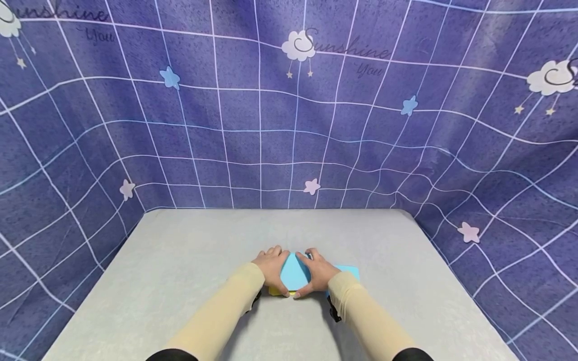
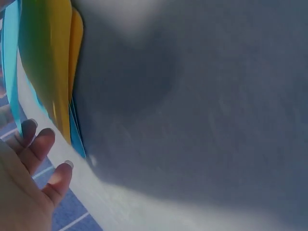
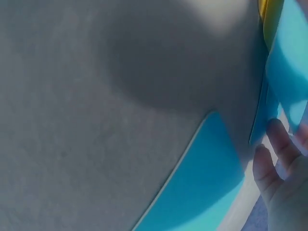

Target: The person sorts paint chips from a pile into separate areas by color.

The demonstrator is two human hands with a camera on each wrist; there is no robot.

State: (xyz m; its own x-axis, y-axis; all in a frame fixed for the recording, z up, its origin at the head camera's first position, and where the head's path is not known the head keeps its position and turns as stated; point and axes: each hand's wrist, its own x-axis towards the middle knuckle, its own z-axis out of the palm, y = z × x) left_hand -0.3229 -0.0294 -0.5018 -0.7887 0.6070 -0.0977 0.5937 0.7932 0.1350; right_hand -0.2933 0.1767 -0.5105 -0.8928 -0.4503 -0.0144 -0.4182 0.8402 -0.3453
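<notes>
Between my hands is a thin light-blue sheet (image 1: pixel 294 273), lifted and slightly bent. My left hand (image 1: pixel 273 268) holds its left side, thumb towards the near edge and fingers at the far side. On its right side my right hand (image 1: pixel 319 271) grips it in much the same way. Under it lie yellow sheets (image 2: pixel 45 62), showing a little in the head view at the near left. A darker-looking blue sheet (image 3: pixel 260 115) is beneath the yellow ones. Both wrist views cut off part of the hands, so some fingertips are hidden.
Another light-blue sheet (image 1: pixel 349 271) lies flat on the grey table (image 1: pixel 203 240), partly beneath my right wrist. Blue-purple curtains (image 1: pixel 253 150) with a grid pattern hang behind the table and at both sides.
</notes>
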